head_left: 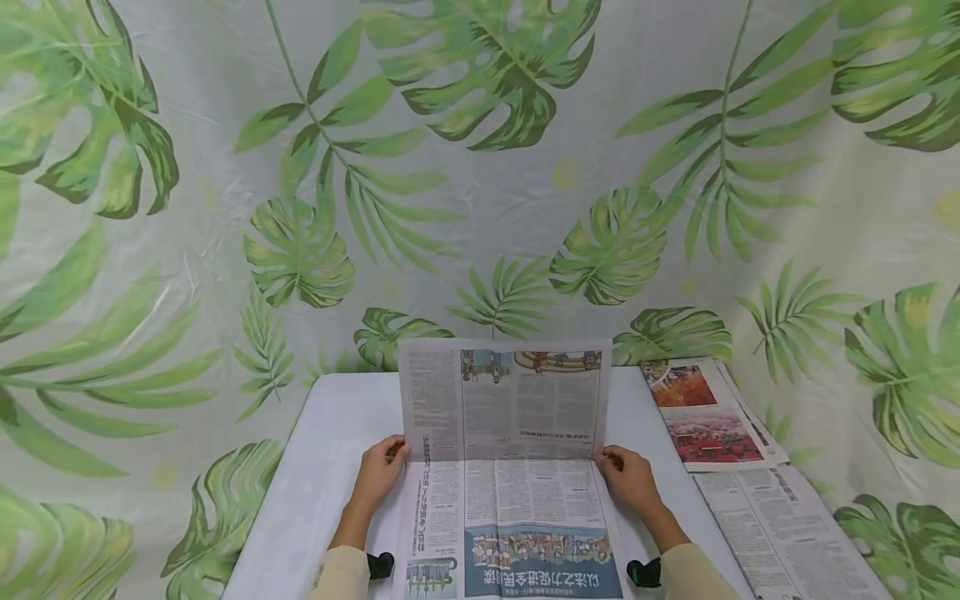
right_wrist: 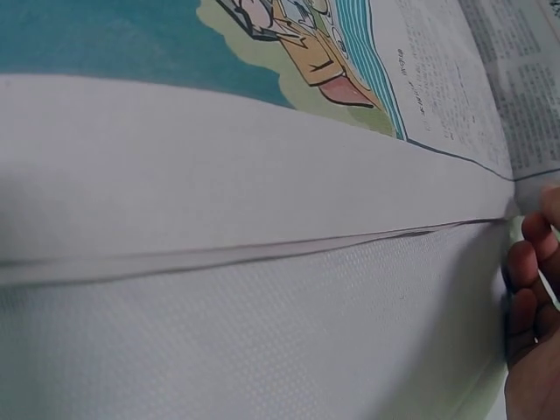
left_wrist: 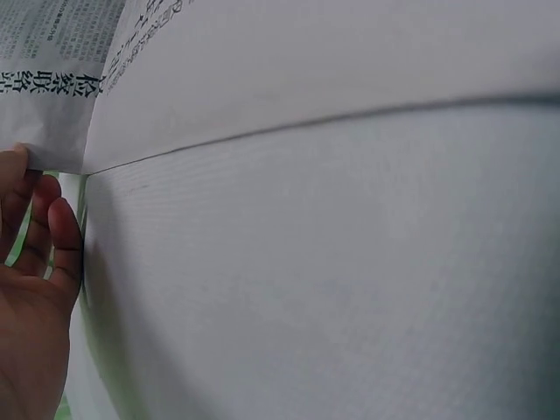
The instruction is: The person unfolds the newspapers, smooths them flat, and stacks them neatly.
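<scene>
A newspaper (head_left: 517, 492) lies on the white table, its lower half flat and its far half raised along a crosswise crease. My left hand (head_left: 381, 471) pinches the left edge near that crease; the left wrist view shows the thumb of this hand (left_wrist: 31, 262) on the paper with the other fingers curled behind. At the opposite edge, my right hand (head_left: 628, 479) pinches the paper at about the same height. In the right wrist view the fingers of the right hand (right_wrist: 534, 271) curl at the paper's side edge, partly cut off by the frame.
To the right lie more printed sheets: a colour page with flower photos (head_left: 712, 417) and a text page (head_left: 787, 533) below it. The white table (head_left: 330, 425) shows on the left. A leaf-patterned curtain (head_left: 495, 208) hangs close behind the table's far edge.
</scene>
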Action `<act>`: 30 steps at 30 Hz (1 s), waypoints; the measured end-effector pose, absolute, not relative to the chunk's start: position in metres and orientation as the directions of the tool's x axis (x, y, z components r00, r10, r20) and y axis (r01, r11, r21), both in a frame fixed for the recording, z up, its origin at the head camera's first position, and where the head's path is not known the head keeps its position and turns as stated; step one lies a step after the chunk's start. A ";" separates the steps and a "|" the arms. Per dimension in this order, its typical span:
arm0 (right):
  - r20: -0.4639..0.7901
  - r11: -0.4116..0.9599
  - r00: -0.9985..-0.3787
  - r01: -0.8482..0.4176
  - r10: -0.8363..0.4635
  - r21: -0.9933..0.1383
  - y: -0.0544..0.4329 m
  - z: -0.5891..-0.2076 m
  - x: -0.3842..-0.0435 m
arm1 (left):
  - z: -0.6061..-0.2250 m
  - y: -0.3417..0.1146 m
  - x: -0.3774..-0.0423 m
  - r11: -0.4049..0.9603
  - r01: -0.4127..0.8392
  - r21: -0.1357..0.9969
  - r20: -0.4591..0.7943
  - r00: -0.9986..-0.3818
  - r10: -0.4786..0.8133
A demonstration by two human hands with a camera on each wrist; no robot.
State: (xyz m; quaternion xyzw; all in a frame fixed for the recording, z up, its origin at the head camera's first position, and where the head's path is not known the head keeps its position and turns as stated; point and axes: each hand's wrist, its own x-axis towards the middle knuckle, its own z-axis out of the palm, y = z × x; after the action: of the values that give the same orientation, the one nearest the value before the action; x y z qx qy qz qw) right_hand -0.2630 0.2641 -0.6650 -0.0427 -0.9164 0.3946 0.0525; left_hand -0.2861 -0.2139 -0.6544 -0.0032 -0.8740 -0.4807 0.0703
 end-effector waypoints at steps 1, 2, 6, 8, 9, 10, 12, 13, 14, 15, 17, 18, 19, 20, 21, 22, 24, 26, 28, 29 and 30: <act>0.061 0.687 -0.991 0.039 0.120 -0.725 0.264 -0.665 -0.263 | -0.655 -0.214 -0.286 0.540 0.072 0.838 0.123 -0.991 -0.060; 0.060 0.689 -0.991 0.040 0.121 -0.724 0.264 -0.666 -0.263 | -0.655 -0.214 -0.285 0.543 0.068 0.837 0.119 -0.991 -0.060; 0.057 0.692 -0.990 0.047 0.127 -0.720 0.264 -0.664 -0.263 | -0.655 -0.214 -0.285 0.547 0.065 0.835 0.115 -0.992 -0.057; 0.058 0.691 -0.990 0.048 0.129 -0.721 0.263 -0.663 -0.263 | -0.654 -0.214 -0.285 0.545 0.069 0.835 0.121 -0.991 -0.060; 0.060 0.690 -0.990 0.045 0.127 -0.722 0.262 -0.662 -0.262 | -0.654 -0.214 -0.286 0.545 0.075 0.835 0.128 -0.990 -0.059; 0.059 0.688 -0.990 0.048 0.131 -0.724 0.262 -0.661 -0.262 | -0.654 -0.214 -0.286 0.541 0.078 0.837 0.131 -0.990 -0.060; 0.059 0.682 -0.989 0.048 0.132 -0.730 0.261 -0.660 -0.263 | -0.654 -0.214 -0.287 0.532 0.081 0.843 0.132 -0.989 -0.059; 0.061 0.681 -0.989 0.046 0.133 -0.731 0.261 -0.660 -0.263 | -0.654 -0.214 -0.287 0.526 0.081 0.847 0.131 -0.990 -0.059; 0.065 0.681 -0.989 0.045 0.135 -0.731 0.261 -0.660 -0.263 | -0.654 -0.214 -0.288 0.522 0.080 0.849 0.129 -0.990 -0.058; 0.075 0.682 -0.988 0.040 0.138 -0.730 0.261 -0.661 -0.263 | -0.654 -0.214 -0.288 0.521 0.079 0.850 0.127 -0.990 -0.057; 0.096 0.686 -0.985 0.030 0.145 -0.727 0.261 -0.662 -0.263 | -0.655 -0.214 -0.288 0.518 0.074 0.852 0.120 -0.991 -0.056; 0.112 0.690 -0.983 0.020 0.145 -0.723 0.261 -0.663 -0.263 | -0.655 -0.213 -0.287 0.522 0.076 0.850 0.122 -0.991 -0.055; 0.122 0.690 -0.982 0.013 0.147 -0.724 0.261 -0.663 -0.262 | -0.655 -0.213 -0.287 0.522 0.073 0.850 0.118 -0.991 -0.055; 0.131 0.691 -0.980 0.009 0.150 -0.722 0.262 -0.664 -0.262 | -0.655 -0.213 -0.287 0.522 0.070 0.850 0.115 -0.992 -0.054; 0.137 0.691 -0.979 0.006 0.152 -0.723 0.262 -0.665 -0.263 | -0.655 -0.212 -0.287 0.523 0.067 0.850 0.112 -0.992 -0.054; 0.133 0.689 -0.980 0.007 0.150 -0.725 0.262 -0.665 -0.262 | -0.656 -0.212 -0.287 0.520 0.063 0.852 0.107 -0.993 -0.054; 0.119 0.686 -0.982 0.015 0.147 -0.727 0.263 -0.666 -0.263 | -0.656 -0.211 -0.288 0.522 0.061 0.851 0.105 -0.993 -0.056; 0.097 0.685 -0.985 0.028 0.144 -0.728 0.263 -0.666 -0.264 | -0.657 -0.210 -0.289 0.525 0.049 0.849 0.098 -0.993 -0.065; 0.077 0.687 -0.987 0.042 0.142 -0.726 0.264 -0.666 -0.265 | -0.658 -0.209 -0.289 0.535 0.039 0.844 0.093 -0.993 -0.074; 0.071 0.689 -0.987 0.046 0.141 -0.724 0.264 -0.667 -0.265 | -0.659 -0.209 -0.289 0.540 0.040 0.841 0.096 -0.993 -0.075; 0.066 0.690 -0.988 0.051 0.142 -0.722 0.265 -0.667 -0.265 | -0.660 -0.209 -0.289 0.545 0.036 0.838 0.093 -0.993 -0.078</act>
State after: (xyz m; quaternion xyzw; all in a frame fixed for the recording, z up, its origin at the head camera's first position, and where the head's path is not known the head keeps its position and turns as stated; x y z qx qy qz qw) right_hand -0.2651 0.2648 -0.6674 -0.0526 -0.9174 0.3903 0.0582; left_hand -0.2887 -0.2085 -0.6598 0.0121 -0.8769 -0.4768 0.0595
